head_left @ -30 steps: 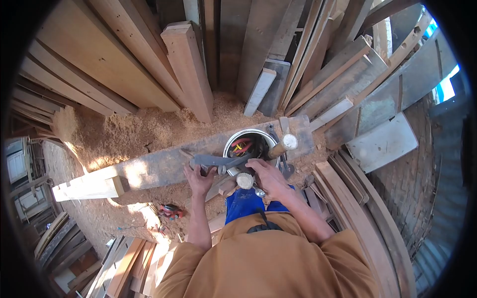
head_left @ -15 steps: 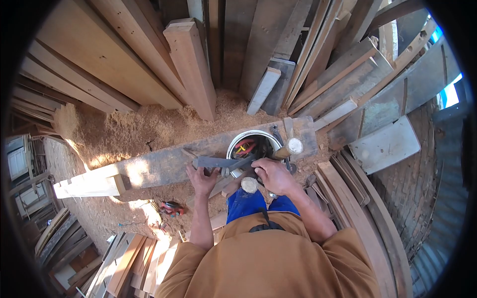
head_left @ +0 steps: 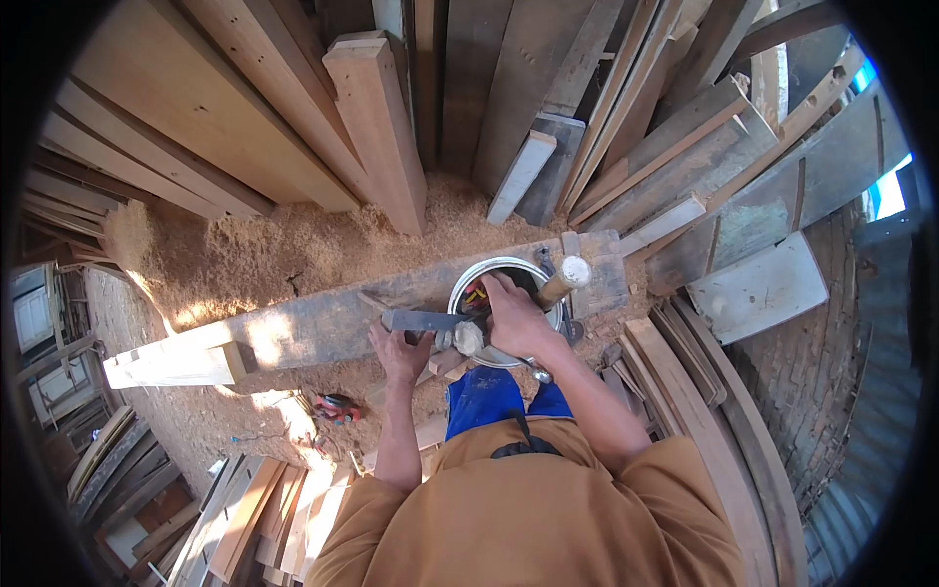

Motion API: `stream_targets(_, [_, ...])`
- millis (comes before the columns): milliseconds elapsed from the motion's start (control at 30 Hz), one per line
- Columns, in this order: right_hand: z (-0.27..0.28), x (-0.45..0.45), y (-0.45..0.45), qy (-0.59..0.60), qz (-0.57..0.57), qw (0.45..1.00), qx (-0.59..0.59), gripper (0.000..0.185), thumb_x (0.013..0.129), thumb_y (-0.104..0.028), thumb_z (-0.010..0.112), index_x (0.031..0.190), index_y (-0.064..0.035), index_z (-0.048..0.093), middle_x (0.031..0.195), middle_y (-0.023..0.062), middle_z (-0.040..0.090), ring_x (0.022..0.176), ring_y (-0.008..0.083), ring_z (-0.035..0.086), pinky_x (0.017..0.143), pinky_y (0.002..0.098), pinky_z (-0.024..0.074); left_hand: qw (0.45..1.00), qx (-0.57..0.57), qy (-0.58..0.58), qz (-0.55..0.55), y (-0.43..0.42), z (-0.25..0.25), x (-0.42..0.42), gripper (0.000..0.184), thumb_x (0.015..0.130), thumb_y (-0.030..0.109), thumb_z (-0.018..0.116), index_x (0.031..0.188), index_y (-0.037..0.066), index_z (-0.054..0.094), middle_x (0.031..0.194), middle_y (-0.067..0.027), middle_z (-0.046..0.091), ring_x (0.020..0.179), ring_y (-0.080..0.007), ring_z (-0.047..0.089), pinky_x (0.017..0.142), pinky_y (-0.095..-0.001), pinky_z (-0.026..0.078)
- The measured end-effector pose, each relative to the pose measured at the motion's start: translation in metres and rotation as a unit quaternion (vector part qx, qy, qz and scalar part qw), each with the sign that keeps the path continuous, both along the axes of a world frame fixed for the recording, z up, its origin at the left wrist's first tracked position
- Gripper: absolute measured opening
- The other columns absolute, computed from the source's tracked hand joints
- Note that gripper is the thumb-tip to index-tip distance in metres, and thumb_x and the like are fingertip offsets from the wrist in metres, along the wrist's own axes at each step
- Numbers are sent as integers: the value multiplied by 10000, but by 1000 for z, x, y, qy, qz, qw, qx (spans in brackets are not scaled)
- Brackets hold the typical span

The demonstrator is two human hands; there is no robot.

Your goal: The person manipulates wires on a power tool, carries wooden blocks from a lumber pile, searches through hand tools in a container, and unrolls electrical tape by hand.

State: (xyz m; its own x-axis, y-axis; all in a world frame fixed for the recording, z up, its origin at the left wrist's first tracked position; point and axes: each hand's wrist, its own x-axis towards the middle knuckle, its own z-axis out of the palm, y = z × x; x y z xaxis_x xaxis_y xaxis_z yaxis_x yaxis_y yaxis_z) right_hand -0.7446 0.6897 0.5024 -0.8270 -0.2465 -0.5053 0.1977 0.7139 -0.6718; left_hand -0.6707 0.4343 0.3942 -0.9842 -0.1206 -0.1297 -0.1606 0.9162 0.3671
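My left hand (head_left: pixel 399 354) pinches the left part of a grey, flat, bar-shaped piece (head_left: pixel 423 320), whose exact kind I cannot make out. Its right end lies against a white bucket (head_left: pixel 453 303). My right hand (head_left: pixel 520 321) reaches over the bucket's rim with its fingertips hidden inside, so I cannot see whether they hold anything. Red and yellow items (head_left: pixel 475 293) show in the bucket beside those fingers. A handle with a pale round end (head_left: pixel 469 338) stands between my hands. Another thick wooden handle (head_left: pixel 562 282) rises at the bucket's right side.
Under the bucket runs a long, worn plank (head_left: pixel 323 318). Sawdust (head_left: pixel 245 254) covers the ground behind it, with boards and beams (head_left: pixel 377 137) leaning at the back. A red-and-black power tool (head_left: pixel 335 408) lies at lower left. Timber stacks flank me on both sides.
My right hand has moved from the bucket's near edge into its opening. The pale round handle end has shifted up and left. My left hand keeps its hold on the grey piece.
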Motion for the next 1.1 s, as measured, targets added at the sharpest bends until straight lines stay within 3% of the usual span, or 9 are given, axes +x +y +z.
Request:
stream_targets(100, [-25,-15,6,-76,71,993,-54,605,795,54,538,1391,-23,461,1365,236,515,1257,454,506,1051,498,428,1000,-15,-1,0,-2,-4,1,407,648,329,885,935,73,752,1123,-199,588,1134,-392,481,987,-495,402])
stream_targets(200, [-6,-17,7,-73,93,991,-57,554,794,71,543,1326,-81,514,1339,189,535,1230,427,524,1019,494,443,997,-72,12,-22,-5,-13,5,381,654,305,868,944,86,754,1109,-208,582,1129,-398,482,980,-487,407])
stream_targets(300, [25,-19,5,-76,149,986,25,397,875,-20,550,1262,-105,537,1324,172,543,1177,416,548,1009,503,464,999,29,35,-11,3,4,-4,322,644,276,855,867,82,728,1025,-181,638,1051,-404,513,948,-523,400])
stream_targets(400, [22,-19,10,-40,189,981,14,400,879,-25,542,1271,-107,536,1324,164,538,1133,406,562,995,481,468,998,33,55,-14,4,3,-4,375,649,236,830,988,102,741,1089,-214,576,1080,-412,490,934,-507,420])
stream_targets(500, [1,-16,13,-28,191,981,-7,442,867,-36,564,1300,-118,534,1326,141,530,1141,409,555,986,474,469,998,3,56,-36,0,-3,-2,380,656,220,821,1004,97,732,1068,-212,576,1067,-415,497,919,-515,422])
stream_targets(700, [37,-18,17,-44,264,961,65,556,828,-18,593,1371,-99,511,1442,139,457,1152,426,555,997,493,470,997,-21,74,-16,4,1,-3,379,662,201,810,1016,93,729,1047,-217,583,1076,-412,503,921,-507,422])
stream_targets(833, [47,12,22,-51,261,959,95,583,801,-24,649,1364,-119,529,1583,133,311,1244,428,527,1058,468,457,999,-8,53,-1,9,11,-7,380,671,199,804,1029,94,731,1073,-223,588,1069,-411,507,937,-509,418])
stream_targets(933, [56,16,32,-74,234,967,67,633,752,-127,784,1334,-117,536,1573,105,334,1273,441,510,1091,482,436,999,-5,44,1,11,15,-9,379,679,207,808,1034,98,732,1091,-226,596,1071,-412,508,947,-507,413])
stream_targets(1100, [55,30,33,-28,201,975,92,674,728,-173,823,1335,-133,532,1532,110,376,1248,425,533,1052,476,471,999,-28,18,4,17,20,-15,432,675,297,855,1033,88,731,1084,-229,614,1072,-406,508,955,-503,406])
